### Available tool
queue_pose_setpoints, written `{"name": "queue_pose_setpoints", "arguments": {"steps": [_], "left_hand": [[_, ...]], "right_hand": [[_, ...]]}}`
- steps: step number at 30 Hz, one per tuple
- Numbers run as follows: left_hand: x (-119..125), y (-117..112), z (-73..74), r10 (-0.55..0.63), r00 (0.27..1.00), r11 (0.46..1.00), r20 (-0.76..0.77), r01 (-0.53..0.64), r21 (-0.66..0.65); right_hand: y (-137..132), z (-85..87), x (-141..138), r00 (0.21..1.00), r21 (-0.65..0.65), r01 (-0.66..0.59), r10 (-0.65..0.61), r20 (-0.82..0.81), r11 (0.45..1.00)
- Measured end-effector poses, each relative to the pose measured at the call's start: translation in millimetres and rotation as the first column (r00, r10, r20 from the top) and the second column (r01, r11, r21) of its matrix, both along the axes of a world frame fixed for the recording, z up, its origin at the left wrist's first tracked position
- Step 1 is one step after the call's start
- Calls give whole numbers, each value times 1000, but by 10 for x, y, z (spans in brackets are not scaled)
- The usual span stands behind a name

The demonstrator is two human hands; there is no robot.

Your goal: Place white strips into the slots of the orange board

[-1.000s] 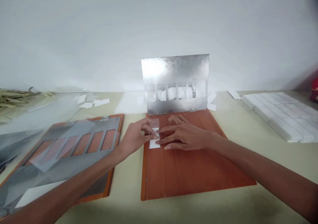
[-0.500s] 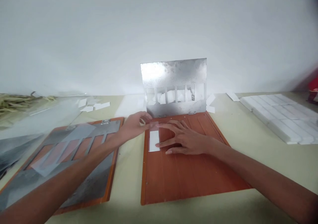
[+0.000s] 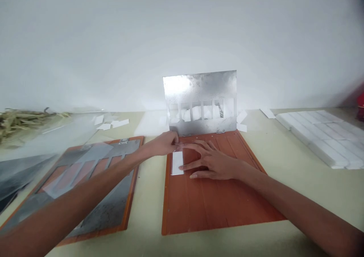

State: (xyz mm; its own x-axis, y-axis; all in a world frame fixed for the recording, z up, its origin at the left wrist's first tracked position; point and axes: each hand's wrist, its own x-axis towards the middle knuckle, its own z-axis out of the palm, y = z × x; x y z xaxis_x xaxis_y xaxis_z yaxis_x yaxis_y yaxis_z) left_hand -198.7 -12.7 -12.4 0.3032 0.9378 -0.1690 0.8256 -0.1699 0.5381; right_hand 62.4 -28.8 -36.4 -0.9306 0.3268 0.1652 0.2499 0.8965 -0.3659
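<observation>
Flimsy paper strip (image 3: 177, 163) on clipboard (image 3: 218, 207), best taken by an edge; right hand (image 3: 212, 162) spread open at 3 o'clock, left hand (image 3: 165, 144) at 11, grip unclear.

Through my feed I get two bare, slim forearms (image 3: 68, 204) running in from the lower left and lower right of the frame, each tapering to a narrow wrist. Near the centre, the left hand (image 3: 163, 144) looks slender across the back, while the right hand (image 3: 216, 164) has long, thin fingers (image 3: 196, 147) with short nails.
</observation>
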Motion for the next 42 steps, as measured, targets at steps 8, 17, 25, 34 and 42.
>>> {"name": "queue_pose_setpoints", "arguments": {"steps": [8, 17, 25, 34, 42], "left_hand": [[-63, -147, -12, 136, 979, 983, 149, -152, 100], [-154, -462, -67, -157, 977, 948, 142, 108, 301], [-131, -513, -67, -74, 995, 912, 68, 40, 409], [32, -728, 83, 32, 999, 993, 23, -34, 112], [-27, -515, 25, -5, 999, 991, 49, 12, -135]], "right_hand": [[0, -18, 13, 1000, 2, 6, -6, -18, 1000], [-2, -26, 10, 1000, -17, 14, -15, -12, 1000], [-6, -30, 11, 999, -5, 35, -35, -1, 999], [-2, 5, 1, 1000, -15, 0, 0, 25, 1000], [2, 27, 7, 999, -148, 34, -34, 5, 988]]}}
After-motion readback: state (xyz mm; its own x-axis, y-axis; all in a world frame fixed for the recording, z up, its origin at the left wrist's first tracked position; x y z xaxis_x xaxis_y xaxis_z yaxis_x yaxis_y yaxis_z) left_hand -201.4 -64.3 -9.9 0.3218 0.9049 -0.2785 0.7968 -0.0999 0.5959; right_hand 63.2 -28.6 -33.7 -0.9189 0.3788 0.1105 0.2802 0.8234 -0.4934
